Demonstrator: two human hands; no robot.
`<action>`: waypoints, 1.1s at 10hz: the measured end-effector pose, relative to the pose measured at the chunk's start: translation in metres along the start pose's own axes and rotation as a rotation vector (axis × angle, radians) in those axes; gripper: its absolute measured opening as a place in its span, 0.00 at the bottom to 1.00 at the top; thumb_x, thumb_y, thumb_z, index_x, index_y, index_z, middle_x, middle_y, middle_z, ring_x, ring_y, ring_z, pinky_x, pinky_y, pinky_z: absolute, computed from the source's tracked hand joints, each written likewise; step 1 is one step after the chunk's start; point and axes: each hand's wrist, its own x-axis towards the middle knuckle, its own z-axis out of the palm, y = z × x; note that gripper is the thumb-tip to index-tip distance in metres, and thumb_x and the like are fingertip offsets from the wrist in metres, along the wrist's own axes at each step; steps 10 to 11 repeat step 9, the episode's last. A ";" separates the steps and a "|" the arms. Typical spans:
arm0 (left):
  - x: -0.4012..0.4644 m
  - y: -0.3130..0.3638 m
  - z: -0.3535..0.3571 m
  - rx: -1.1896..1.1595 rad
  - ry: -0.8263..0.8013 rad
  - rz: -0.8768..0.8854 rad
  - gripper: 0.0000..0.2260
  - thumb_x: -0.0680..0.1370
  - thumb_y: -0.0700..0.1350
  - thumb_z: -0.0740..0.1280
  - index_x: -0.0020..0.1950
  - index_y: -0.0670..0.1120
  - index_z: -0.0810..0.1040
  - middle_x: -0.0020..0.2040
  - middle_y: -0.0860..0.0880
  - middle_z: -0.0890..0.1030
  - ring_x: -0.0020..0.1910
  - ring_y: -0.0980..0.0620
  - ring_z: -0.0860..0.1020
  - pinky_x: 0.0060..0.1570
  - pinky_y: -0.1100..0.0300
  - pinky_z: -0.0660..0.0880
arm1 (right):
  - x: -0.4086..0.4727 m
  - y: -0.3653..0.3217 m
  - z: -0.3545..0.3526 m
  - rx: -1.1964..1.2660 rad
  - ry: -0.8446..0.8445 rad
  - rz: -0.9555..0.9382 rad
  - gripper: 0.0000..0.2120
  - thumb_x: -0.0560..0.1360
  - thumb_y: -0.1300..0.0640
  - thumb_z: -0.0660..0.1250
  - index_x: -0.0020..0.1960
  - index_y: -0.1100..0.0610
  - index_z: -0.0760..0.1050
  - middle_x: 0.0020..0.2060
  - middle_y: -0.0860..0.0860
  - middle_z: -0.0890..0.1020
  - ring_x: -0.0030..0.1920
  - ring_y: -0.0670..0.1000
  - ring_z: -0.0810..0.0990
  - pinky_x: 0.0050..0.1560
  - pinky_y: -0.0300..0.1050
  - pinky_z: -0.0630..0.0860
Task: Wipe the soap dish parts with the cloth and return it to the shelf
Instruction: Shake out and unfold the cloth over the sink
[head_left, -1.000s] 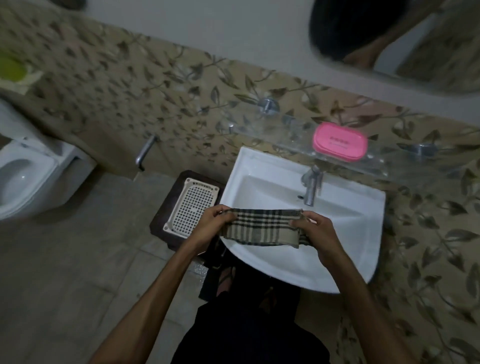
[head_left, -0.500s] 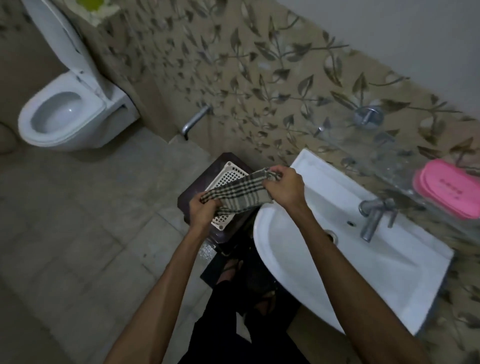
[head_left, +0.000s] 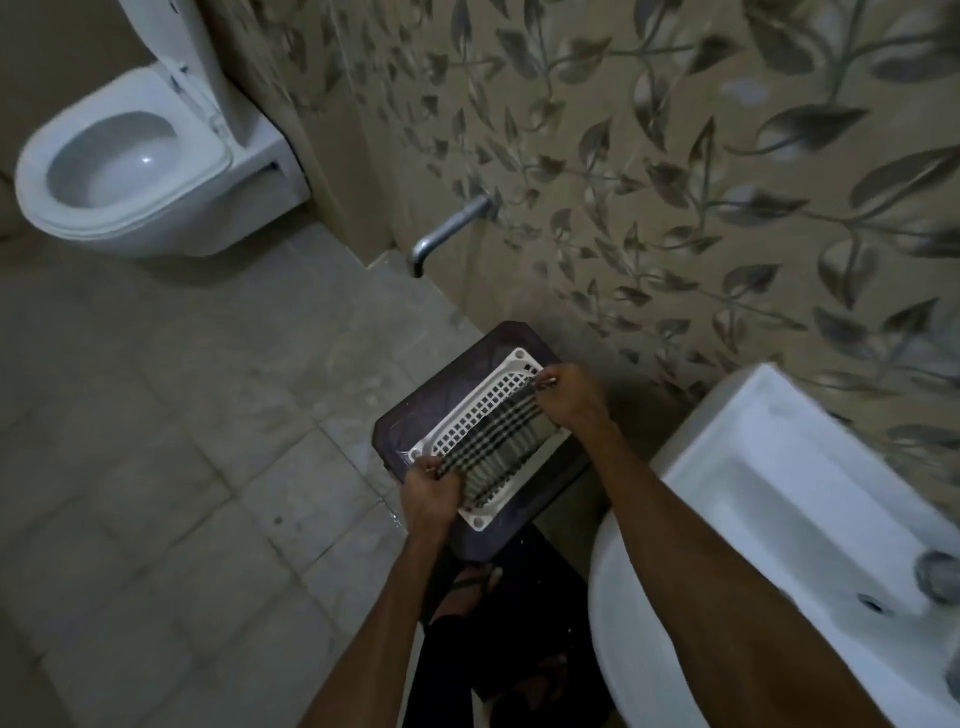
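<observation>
Bathroom floor tiles surround one dark stool (head_left: 415, 421) carrying one white perforated tray (head_left: 470, 423). One checked cloth (head_left: 496, 441) lies stretched across it, the left hand (head_left: 428, 491) pinching its near end, the right hand (head_left: 569, 397) pinching its far end. Keeping the cloth taut while drawing it along the grid should wipe best. One toilet (head_left: 140, 166) stands far left, one washbasin (head_left: 779, 545) right.

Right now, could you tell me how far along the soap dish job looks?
Done: nothing visibly finished. In hand: the left hand and right hand hold the checked cloth stretched over the white grid tray on the dark stool. Left: no shelf or other dish parts in view, so the return remains.
</observation>
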 end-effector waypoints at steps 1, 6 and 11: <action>0.007 -0.003 0.002 0.211 -0.113 0.087 0.26 0.71 0.49 0.67 0.68 0.40 0.74 0.60 0.36 0.83 0.60 0.35 0.81 0.59 0.47 0.76 | 0.017 0.009 0.012 -0.075 -0.044 -0.028 0.17 0.79 0.56 0.70 0.66 0.59 0.81 0.61 0.62 0.85 0.63 0.65 0.82 0.64 0.54 0.78; 0.029 -0.023 0.032 1.448 -0.356 0.720 0.25 0.84 0.54 0.56 0.80 0.48 0.63 0.80 0.45 0.65 0.80 0.44 0.62 0.76 0.46 0.61 | 0.003 0.023 0.040 -0.220 -0.409 0.023 0.19 0.82 0.59 0.66 0.71 0.64 0.74 0.66 0.64 0.79 0.67 0.64 0.78 0.64 0.52 0.77; -0.030 0.041 0.021 1.170 -0.297 0.817 0.16 0.83 0.47 0.60 0.67 0.43 0.78 0.65 0.41 0.81 0.61 0.39 0.80 0.62 0.50 0.75 | -0.079 0.012 -0.013 0.093 0.167 -0.046 0.10 0.71 0.67 0.66 0.42 0.62 0.87 0.40 0.59 0.88 0.45 0.59 0.87 0.50 0.55 0.85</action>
